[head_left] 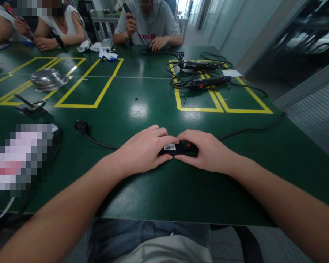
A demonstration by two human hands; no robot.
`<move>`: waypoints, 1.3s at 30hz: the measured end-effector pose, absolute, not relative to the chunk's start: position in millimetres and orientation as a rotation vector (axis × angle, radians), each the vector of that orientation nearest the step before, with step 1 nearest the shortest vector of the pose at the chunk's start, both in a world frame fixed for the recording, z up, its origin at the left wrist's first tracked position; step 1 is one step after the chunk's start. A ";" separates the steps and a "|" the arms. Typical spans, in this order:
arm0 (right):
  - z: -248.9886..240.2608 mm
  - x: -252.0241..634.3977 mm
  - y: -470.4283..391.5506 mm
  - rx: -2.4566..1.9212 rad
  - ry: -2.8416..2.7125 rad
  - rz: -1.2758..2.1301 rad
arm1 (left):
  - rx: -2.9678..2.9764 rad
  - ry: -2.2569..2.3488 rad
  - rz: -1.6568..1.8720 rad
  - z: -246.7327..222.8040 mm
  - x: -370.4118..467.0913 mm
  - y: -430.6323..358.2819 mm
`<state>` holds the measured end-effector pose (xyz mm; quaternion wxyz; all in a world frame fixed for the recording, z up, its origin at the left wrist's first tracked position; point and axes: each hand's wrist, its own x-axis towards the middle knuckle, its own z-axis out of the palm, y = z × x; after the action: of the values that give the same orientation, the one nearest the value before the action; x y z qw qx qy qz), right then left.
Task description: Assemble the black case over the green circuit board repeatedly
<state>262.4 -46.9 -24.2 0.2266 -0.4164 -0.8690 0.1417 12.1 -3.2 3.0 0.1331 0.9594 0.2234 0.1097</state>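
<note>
A small black power adapter (170, 147) with a white printed label rests on the green table in front of me. My left hand (146, 148) wraps over its left part, thumb below and fingers above. My right hand (208, 150) closes around its right end, where a dark cable connector (190, 148) shows between thumb and fingers. The fingertips of both hands nearly meet. From under my left hand a black cable runs left to a black plug (82, 126). Beyond my right hand another black cable (252, 129) trails to the table's right edge.
Black corded tools (203, 82) with coiled cables lie inside yellow tape at the back right. At left are a metal bowl (48, 79), a small metal item (31, 105) and a blurred-out object (16, 160). White-and-blue gloves (108, 54) lie farther back. Several people sit across the table.
</note>
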 end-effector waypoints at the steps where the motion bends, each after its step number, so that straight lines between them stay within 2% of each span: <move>1: -24.3 262.4 -47.1 -1.148 -2.394 0.394 | 2.781 0.652 0.318 2.7 12.1 -3.2; 39: -23.7 262.5 -47.5 -1.171 -2.381 0.441 | 2.766 0.678 0.287 3.6 12.2 -4.1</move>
<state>262.5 -47.5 -23.7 0.2239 -0.4243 -0.8627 0.1598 12.2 -4.1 3.6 0.1390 0.9570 0.2345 0.0993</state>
